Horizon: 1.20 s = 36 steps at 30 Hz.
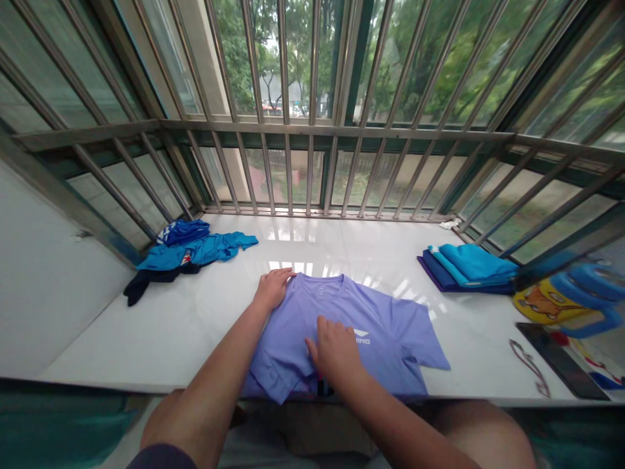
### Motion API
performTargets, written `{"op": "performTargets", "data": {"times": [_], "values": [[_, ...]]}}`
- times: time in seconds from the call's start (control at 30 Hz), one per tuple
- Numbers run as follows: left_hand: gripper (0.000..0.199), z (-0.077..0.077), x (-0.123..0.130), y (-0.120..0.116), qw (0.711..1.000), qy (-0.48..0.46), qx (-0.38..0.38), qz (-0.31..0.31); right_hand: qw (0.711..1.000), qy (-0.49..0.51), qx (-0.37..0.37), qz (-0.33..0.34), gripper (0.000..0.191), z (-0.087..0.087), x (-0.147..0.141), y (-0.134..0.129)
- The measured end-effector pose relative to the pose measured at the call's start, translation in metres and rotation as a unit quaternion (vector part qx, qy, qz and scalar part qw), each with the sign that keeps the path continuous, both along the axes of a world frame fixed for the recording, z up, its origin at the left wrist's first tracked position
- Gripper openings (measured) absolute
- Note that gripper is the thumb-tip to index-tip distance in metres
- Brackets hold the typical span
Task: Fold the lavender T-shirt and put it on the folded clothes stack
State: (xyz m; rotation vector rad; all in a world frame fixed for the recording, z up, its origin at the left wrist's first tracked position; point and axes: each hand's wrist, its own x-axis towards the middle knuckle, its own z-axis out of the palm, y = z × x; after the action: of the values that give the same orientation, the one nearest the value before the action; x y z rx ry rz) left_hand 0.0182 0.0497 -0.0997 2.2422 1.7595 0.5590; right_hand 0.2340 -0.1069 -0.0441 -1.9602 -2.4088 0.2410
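The person's two hands are both at a lilac T-shirt (336, 301), which lies front up on a white ledge (166, 339) below a barred window (420, 78), right before the person's lap. The left hand (273, 288) reaches out to the shirt's shoulder beside the collar (325, 281), its fingertips at the cloth edge, probably to set or steady that corner; whether they pinch the fabric or merely press on it cannot be told. The right hand (338, 348) is palm down over the chest, partly covering the white lettering (362, 337), thumb apart from the fingers and no cloth seen caught between them; whether it bears on the fabric is not clear, but the position would suit smoothing or pinning it. One sleeve spreads flat to the right, while the other slopes toward the ledge's front edge beside the left forearm, less tidy. The shirt seems laid centrally so that both arms reach it with ease. Loose clothes (195, 251) lie heaped at the far left and a neat folded stack (469, 268) sits at the right, apparently set apart to leave working room. A yellow and blue cup (556, 299), a dark phone (561, 359) and a thin cord (530, 368) lie at the right end, well apart from the hands.
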Motion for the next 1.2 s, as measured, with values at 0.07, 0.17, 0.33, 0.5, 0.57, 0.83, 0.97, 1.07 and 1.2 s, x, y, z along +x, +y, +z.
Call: {"op": "performTargets", "data": {"times": [0.07,0.17,0.33,0.5,0.57,0.83,0.97,1.07,1.2], "values": [[0.048,-0.001,0.000,0.001,1.000,0.000,-0.001,0.003,1.000,-0.014,-0.026,0.008,0.033,-0.012,0.001,-0.025],[0.046,-0.001,0.001,0.000,1.000,0.002,0.000,0.005,0.999,-0.004,-0.046,0.022,0.036,-0.027,0.000,-0.041],[0.038,0.002,0.003,-0.001,1.000,0.011,0.004,0.004,0.997,0.072,-0.024,0.013,0.043,-0.036,0.010,-0.057],[0.033,0.004,0.003,-0.003,1.000,0.013,0.006,-0.004,0.996,0.053,-0.061,0.033,0.033,-0.028,0.017,-0.068],[0.032,0.004,0.002,-0.004,1.000,0.012,0.007,-0.005,0.997,0.035,-0.060,0.039,0.025,-0.021,0.015,-0.065],[0.031,0.003,0.001,-0.003,1.000,0.008,0.006,-0.001,0.993,0.083,0.055,0.067,0.048,-0.018,-0.008,0.002],[0.031,0.005,0.000,-0.003,1.000,0.008,0.003,0.001,0.996,0.067,0.035,0.049,0.059,-0.028,-0.008,0.062],[0.032,0.006,0.000,-0.004,1.000,0.007,0.000,0.001,0.999,0.030,0.026,-0.021,0.057,-0.028,0.019,0.099],[0.032,0.006,0.000,-0.003,1.000,0.001,-0.006,0.009,0.989,-0.025,0.052,-0.140,0.052,-0.025,0.086,0.120]]}}
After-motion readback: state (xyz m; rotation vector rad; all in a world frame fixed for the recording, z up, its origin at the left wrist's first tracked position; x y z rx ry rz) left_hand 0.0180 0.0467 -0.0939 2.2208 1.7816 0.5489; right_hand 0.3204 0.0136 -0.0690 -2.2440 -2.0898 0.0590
